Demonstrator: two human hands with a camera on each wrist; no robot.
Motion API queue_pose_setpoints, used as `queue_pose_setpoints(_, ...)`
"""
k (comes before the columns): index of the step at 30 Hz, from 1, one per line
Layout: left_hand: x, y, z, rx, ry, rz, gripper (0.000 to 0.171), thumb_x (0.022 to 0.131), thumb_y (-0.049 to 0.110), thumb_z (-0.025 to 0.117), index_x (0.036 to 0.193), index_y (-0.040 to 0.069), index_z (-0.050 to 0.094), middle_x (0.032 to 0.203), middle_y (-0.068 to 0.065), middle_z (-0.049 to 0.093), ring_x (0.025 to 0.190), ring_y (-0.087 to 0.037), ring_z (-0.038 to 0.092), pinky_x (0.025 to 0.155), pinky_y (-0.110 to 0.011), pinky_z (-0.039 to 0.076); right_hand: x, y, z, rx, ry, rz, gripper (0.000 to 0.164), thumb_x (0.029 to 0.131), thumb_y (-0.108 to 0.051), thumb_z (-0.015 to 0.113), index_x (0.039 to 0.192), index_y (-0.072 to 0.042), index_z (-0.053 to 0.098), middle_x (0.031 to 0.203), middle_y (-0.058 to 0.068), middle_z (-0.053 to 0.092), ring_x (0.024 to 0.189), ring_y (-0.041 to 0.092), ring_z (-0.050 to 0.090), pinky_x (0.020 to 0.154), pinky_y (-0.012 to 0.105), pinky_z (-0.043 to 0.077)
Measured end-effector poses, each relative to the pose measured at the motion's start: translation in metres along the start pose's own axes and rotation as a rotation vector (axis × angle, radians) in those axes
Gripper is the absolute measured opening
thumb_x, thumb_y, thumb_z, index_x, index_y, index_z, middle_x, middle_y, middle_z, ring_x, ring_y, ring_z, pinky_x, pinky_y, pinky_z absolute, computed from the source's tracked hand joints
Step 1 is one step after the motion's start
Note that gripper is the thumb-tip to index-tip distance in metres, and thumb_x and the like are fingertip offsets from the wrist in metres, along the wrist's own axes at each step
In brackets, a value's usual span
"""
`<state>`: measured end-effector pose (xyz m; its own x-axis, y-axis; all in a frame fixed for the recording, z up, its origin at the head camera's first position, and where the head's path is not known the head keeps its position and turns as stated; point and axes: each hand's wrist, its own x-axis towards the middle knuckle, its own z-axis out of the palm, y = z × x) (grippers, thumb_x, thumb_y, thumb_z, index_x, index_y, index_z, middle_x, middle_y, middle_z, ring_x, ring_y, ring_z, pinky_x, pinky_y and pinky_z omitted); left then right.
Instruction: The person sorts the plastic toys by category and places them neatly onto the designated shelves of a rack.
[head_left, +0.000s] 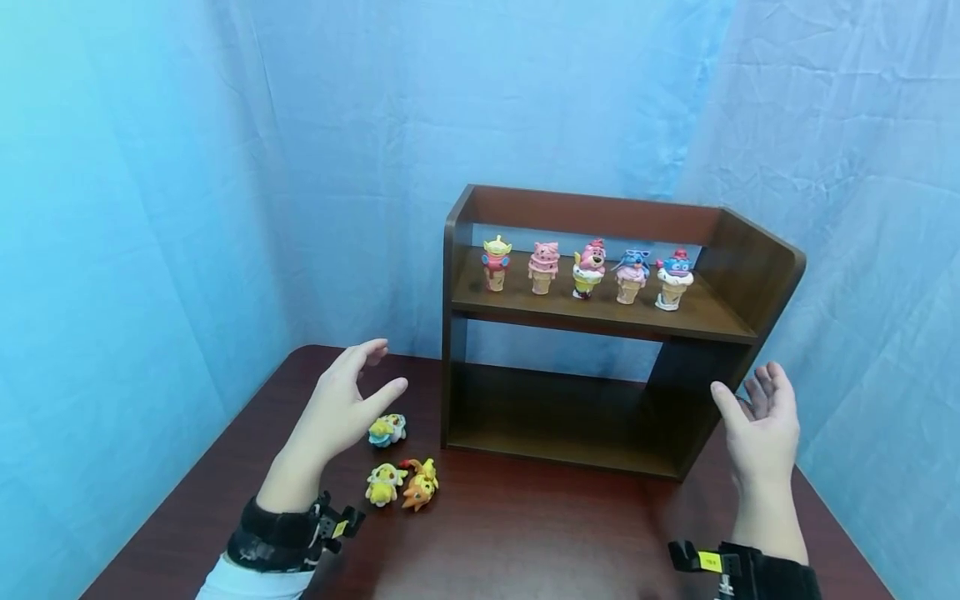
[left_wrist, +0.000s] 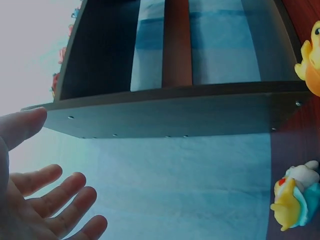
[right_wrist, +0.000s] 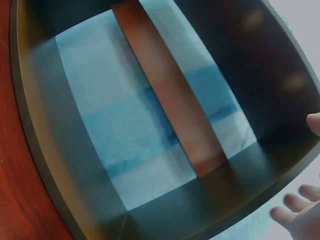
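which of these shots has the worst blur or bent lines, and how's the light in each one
Right wrist is worst: the shelf looks soft and smeared, its outer edges bowed, with white glare at top right; left wrist: washed out at upper left, shelf interior dark; head: clearer, a bright cyan cast on the left curtain, a soft sheen on the table.

There are five cone figurines point(head_left: 588, 271), three yellowish figurines point(head_left: 383, 486), one shelf point(head_left: 555, 417).
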<state>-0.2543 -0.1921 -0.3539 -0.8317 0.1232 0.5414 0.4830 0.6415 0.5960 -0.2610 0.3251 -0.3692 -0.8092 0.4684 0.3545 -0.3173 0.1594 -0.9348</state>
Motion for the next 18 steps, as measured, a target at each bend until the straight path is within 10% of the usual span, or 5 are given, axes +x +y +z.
queue_pose_setpoints(13, 0.004, -0.019, 0.001, 0.008, -0.141, -0.126, 0.069, 0.097, 0.041, 0.069, 0.15, 0.003, 0.045, 0.144, -0.017, 0.053, 0.133, -0.034, 0.049, 0.104, -0.056, 0.042, 0.007, 0.028, -0.005, -0.454, -0.212, -0.089, 0.056, 0.107, -0.035, 0.05, 0.158, -0.018, 0.037, 0.15, 0.019, 0.049, 0.128, 0.027, 0.053, 0.081, 0.013, 0.043)
queue_pose_setpoints(18, 0.004, -0.028, 0.003, 0.042, -0.202, -0.159, 0.07, 0.097, 0.041, 0.069, 0.15, 0.002, 0.045, 0.147, -0.019, 0.051, 0.136, -0.038, 0.046, 0.106, -0.058, 0.04, 0.009, 0.032, -0.006, -0.507, -0.207, -0.076, 0.053, 0.109, -0.037, 0.041, 0.156, -0.013, 0.039, 0.146, 0.023, 0.052, 0.13, 0.041, 0.05, 0.092, 0.041, 0.046)
